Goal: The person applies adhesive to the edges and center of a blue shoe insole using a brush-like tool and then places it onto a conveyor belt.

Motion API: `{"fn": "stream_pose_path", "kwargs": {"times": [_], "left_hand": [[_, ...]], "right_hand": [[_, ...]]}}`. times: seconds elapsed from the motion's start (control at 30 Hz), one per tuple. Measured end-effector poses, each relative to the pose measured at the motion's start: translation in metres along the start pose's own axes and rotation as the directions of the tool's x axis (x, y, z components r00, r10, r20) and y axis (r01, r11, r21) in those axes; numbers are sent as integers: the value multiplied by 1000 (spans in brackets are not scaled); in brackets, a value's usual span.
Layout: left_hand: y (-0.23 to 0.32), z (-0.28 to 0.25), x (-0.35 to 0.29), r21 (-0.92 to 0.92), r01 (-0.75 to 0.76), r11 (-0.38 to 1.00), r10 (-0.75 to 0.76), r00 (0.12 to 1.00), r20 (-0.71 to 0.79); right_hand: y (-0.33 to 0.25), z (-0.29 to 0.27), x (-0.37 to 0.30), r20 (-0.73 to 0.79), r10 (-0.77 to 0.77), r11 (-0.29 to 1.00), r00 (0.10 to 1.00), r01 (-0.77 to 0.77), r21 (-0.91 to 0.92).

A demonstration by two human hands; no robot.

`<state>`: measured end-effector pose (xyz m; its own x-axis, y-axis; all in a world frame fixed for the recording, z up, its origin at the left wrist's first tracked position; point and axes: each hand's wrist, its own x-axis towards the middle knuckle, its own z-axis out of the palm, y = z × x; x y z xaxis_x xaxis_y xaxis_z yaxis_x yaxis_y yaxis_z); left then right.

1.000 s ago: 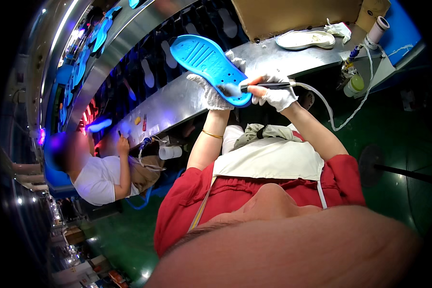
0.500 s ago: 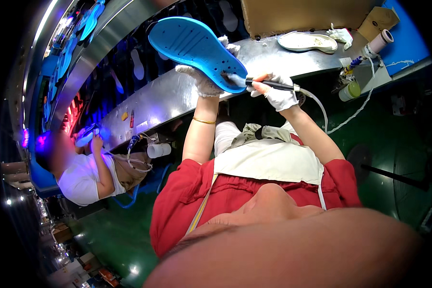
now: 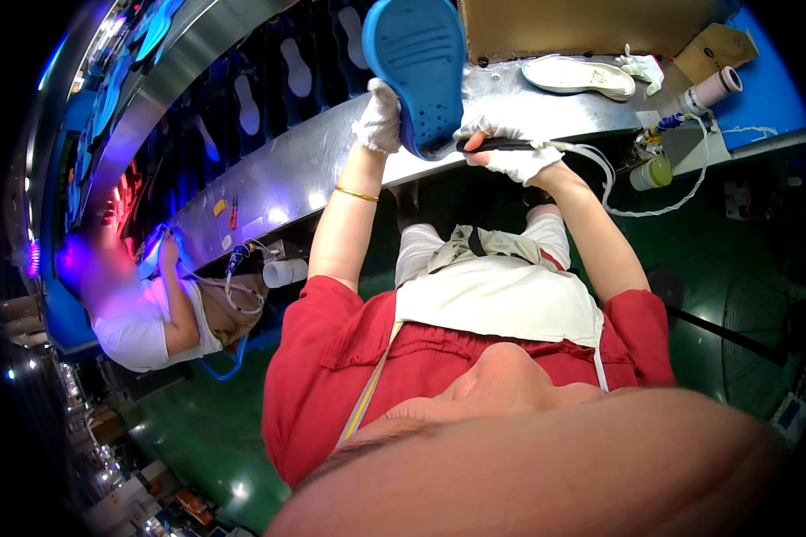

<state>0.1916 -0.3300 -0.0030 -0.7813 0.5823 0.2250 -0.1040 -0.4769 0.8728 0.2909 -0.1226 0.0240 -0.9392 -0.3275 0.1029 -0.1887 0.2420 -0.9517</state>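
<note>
A blue shoe sole with small holes and grooves is held up over the metal ledge, its long side pointing away from me. My left hand, in a white glove, is closed on the left edge of the sole. In my right hand, gloved with some fingertips bare, is a black-handled brush with a pale hose running from its back end. The brush tip lies at the near end of the sole; its bristles are hard to make out there.
On the metal ledge lie a white sole and a white glove, beside a cardboard box. A jar hangs near the right end. Several soles lie on the dark conveyor behind. A co-worker sits at left.
The sole has turned from slanting left to pointing away from me and moved rightward. My left hand now grips its left edge. The brush has shifted slightly along the near end.
</note>
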Motion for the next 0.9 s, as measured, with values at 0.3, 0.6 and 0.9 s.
{"fn": "stream_pose_path", "kwargs": {"times": [0.3,0.6,0.9], "left_hand": [[24,16,11,204,318,926,-268,934,-236],[25,15,14,164,478,863,-419,858,-297],[20,19,11,124,509,852,-455,836,-307]], "right_hand": [[4,-9,9,84,-83,968,993,60,242],[-4,-13,17,36,-84,994,996,81,68],[3,-29,25,24,-92,990,995,89,105]]}}
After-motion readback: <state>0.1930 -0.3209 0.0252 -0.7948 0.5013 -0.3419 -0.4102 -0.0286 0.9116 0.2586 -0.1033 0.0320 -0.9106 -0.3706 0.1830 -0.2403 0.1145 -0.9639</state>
